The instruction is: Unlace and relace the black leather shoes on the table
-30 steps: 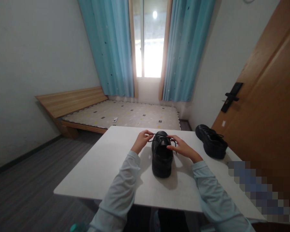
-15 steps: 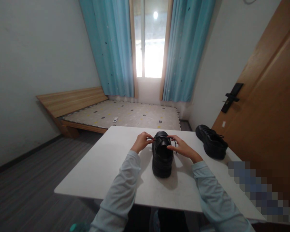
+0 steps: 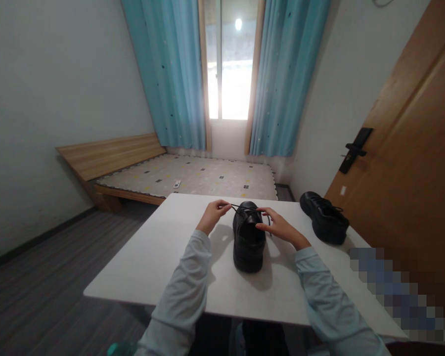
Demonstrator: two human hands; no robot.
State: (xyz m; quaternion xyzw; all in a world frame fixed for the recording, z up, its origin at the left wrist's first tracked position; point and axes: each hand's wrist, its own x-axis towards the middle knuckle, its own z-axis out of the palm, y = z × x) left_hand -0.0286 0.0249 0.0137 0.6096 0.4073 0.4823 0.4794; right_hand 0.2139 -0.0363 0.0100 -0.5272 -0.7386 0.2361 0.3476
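A black shoe [image 3: 248,252] stands upright on the white table [image 3: 152,257], its heel towards me and its toe pointing at the window. My left hand [image 3: 212,216], left of the shoe, pinches a dark shoelace [image 3: 234,205] and holds it stretched out from the lacing. On the other side, my right hand [image 3: 276,225] rests by the shoe's opening, its fingers at the lace near the tongue. A loose lace end hangs beside those right fingers. Whether the right fingertips grip the lace tightly is hard to see, but it runs between them.
A second black shoe [image 3: 326,220] lies at the table's right edge, near the wooden door [image 3: 404,163]. Behind the table is a bed [image 3: 203,175] with a white remote [image 3: 177,184] on it. A blurred patch [image 3: 396,291] covers the right table edge.
My left hand has moved away from the shoe, to the left and slightly up, drawing the lace out longer. The right hand and the shoe have hardly moved.
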